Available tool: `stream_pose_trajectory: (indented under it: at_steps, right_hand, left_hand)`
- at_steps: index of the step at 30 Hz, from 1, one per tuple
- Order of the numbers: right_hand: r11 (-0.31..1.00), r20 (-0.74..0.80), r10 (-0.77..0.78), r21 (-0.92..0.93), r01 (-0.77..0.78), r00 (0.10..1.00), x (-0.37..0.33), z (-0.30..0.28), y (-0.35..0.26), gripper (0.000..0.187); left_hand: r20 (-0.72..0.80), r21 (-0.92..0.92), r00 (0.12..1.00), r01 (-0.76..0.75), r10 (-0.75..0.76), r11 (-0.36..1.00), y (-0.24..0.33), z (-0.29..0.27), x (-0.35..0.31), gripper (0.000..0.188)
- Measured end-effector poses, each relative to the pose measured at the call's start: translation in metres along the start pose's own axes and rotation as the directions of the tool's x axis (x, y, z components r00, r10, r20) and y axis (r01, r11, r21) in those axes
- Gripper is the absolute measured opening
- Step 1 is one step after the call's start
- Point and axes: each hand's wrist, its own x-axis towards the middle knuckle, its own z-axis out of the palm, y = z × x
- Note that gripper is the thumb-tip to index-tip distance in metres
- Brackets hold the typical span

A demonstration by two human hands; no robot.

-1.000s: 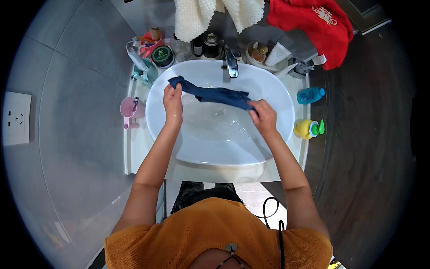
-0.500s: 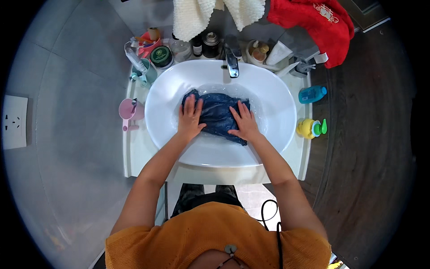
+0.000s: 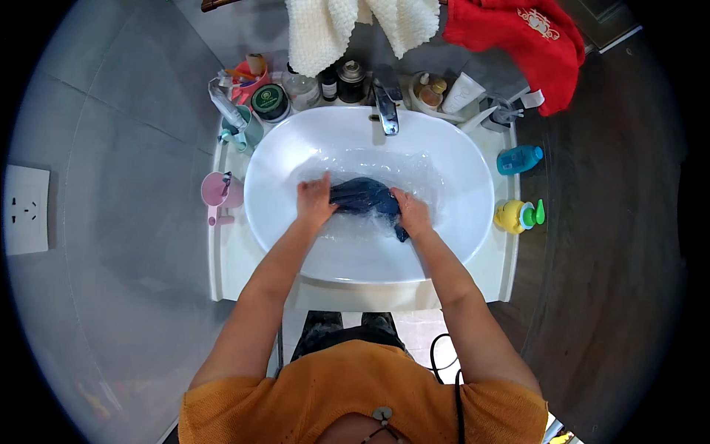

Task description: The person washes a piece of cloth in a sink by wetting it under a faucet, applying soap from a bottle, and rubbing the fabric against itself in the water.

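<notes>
A dark blue wet cloth lies bunched up in rippling water in the white oval sink. At its left end, my left hand is closed on the fabric, the thumb toward the middle. My right hand grips the right end, fingers curled over it. A small tail of the cloth hangs down beside the right hand. Above the far rim stands the chrome tap, with no stream of water visible from it. What kind of garment the cloth is, I cannot tell.
A pink cup stands left of the sink; a blue bottle and a yellow pump bottle stand right. Behind are a dark green-lidded jar, a white tube and other toiletries. White and red towels hang above.
The cloth was spread flatter beneath two open hands. Both hands have closed on its ends, and it is now gathered into a narrower bundle. The water is more stirred up.
</notes>
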Motion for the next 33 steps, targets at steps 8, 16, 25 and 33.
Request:
stream_pose_trajectory:
  at_steps: [8,16,25,33]
  right_hand:
    - [-0.406,0.373,0.392,0.891,-0.206,0.841,0.003,-0.011,-0.035,0.022]
    - [0.311,0.070,0.165,0.943,-0.119,0.984,-0.004,-0.068,-0.112,0.038]
    - [0.602,-0.361,0.311,0.791,0.112,0.879,-0.003,-0.044,-0.132,0.033]
    - [0.685,-0.213,0.510,0.687,-0.243,0.834,0.029,-0.042,-0.102,0.028]
  left_hand:
    - [0.537,-0.840,0.811,0.491,-0.230,-0.231,0.021,-0.016,-0.017,0.035]
    - [0.537,-0.515,0.843,0.365,0.039,-0.776,0.056,-0.012,0.000,0.042]
    - [0.512,-0.645,0.842,0.246,-0.170,-0.723,0.070,-0.001,0.006,0.023]
    - [0.600,-0.749,0.706,0.329,-0.377,-0.575,0.105,-0.019,-0.004,0.021]
